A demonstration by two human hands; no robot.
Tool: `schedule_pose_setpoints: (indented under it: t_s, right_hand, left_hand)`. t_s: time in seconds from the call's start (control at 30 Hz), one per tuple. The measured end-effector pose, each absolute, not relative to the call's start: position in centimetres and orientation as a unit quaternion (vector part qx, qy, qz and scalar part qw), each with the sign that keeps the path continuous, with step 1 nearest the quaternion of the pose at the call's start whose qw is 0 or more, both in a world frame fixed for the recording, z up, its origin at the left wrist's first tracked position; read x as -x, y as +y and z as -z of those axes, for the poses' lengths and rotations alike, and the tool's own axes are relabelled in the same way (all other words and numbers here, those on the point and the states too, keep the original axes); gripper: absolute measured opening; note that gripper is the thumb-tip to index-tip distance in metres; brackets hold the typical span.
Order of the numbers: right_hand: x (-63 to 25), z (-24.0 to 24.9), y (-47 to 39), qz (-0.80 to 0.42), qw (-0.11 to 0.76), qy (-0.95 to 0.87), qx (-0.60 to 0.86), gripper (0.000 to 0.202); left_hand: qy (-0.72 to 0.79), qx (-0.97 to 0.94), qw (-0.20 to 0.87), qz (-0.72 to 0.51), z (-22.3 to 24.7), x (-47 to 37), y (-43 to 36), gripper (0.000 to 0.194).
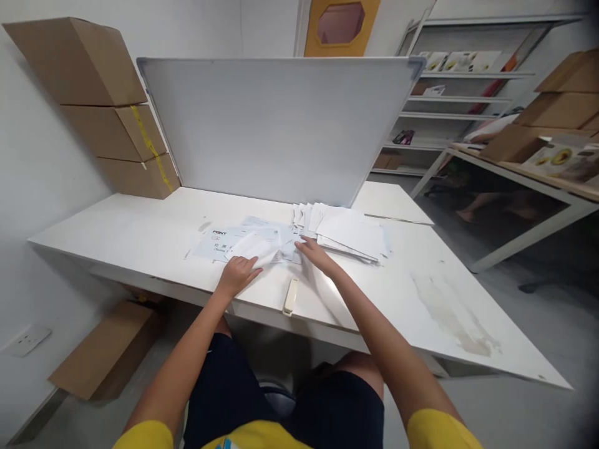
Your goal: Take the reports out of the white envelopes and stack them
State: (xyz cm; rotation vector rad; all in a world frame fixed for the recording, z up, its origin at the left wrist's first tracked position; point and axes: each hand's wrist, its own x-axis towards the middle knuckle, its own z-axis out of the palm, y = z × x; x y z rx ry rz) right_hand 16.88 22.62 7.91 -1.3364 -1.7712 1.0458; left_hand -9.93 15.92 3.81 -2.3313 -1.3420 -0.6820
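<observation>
My left hand (238,274) is closed on the near edge of a thin white sheet of paper (262,245), which is bent and partly lifted. Close to its right side is my right hand (316,254), thumb and fingers slightly apart, fingertips at the papers. Under the sheet lies a pale blue printed sheet (213,244) with "PONY" lettering. Right of it, a fanned stack of white papers (350,231) rests on the table. A small, narrow cream object (291,297), possibly a stapler, lies at the table's front edge between my forearms.
A whiteboard (281,125) stands along the back of the white table (154,227). Cardboard boxes (116,137) are stacked at the left, and another box (107,349) sits on the floor. Shelves (449,115) and a second table (524,171) with boxes stand at the right, a person partly visible there.
</observation>
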Motion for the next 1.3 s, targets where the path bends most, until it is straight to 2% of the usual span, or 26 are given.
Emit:
schedule_pose_setpoints:
  t_s: [0.1, 0.2, 0.3, 0.43, 0.5, 0.63, 0.73, 0.83, 1.0, 1.17, 1.3]
  right_hand:
    - [-15.8, -8.6, 22.5, -0.494, 0.362, -0.651, 0.448, 0.058]
    - [-14.1, -8.6, 21.5, -0.511, 0.397, -0.64, 0.415, 0.059]
    - [-12.5, -8.0, 20.9, -0.513, 0.391, -0.646, 0.408, 0.061]
    - [-12.0, -7.0, 21.4, -0.508, 0.358, -0.687, 0.376, 0.033]
    - [-12.8, -6.3, 21.9, -0.492, 0.379, -0.675, 0.399, 0.025]
    - [-16.1, -4.4, 22.6, -0.48, 0.455, -0.595, 0.458, 0.029]
    - [-18.4, -2.8, 22.6, -0.445, 0.495, -0.565, 0.487, 0.034]
    - [-19.3, -1.7, 22.5, -0.413, 0.522, -0.547, 0.507, 0.036]
    - [-18.9, -1.4, 22.2, -0.387, 0.513, -0.557, 0.526, 0.038]
    - [-18.7, -1.6, 22.2, -0.361, 0.434, -0.645, 0.515, 0.043]
    - [-18.7, -1.5, 22.4, -0.362, 0.436, -0.654, 0.501, 0.039]
  left_hand:
    - [-0.443, 0.845, 0.178, 0.242, -3.9, 10.0, 15.9, 0.034]
    - [-0.441, 0.848, 0.163, 0.245, -3.8, 9.9, 16.1, 0.033]
    - [-0.448, 0.849, 0.136, 0.244, -3.8, 10.0, 16.3, 0.033]
    - [-0.466, 0.846, 0.065, 0.253, -3.8, 10.6, 16.7, 0.035]
    - [-0.535, 0.792, 0.05, 0.289, -3.6, 11.0, 17.1, 0.04]
    - [-0.697, 0.658, 0.051, 0.28, -2.8, 11.3, 18.1, 0.043]
    - [-0.731, 0.645, 0.039, 0.22, -2.2, 11.1, 18.5, 0.065]
    - [-0.739, 0.637, 0.037, 0.215, -2.2, 11.1, 18.5, 0.067]
    - [-0.743, 0.608, 0.048, 0.275, -3.4, 11.2, 17.9, 0.058]
    - [-0.717, 0.607, -0.04, 0.34, -4.7, 10.7, 17.2, 0.06]
    - [-0.584, 0.77, -0.069, 0.248, -5.0, 10.1, 16.4, 0.073]
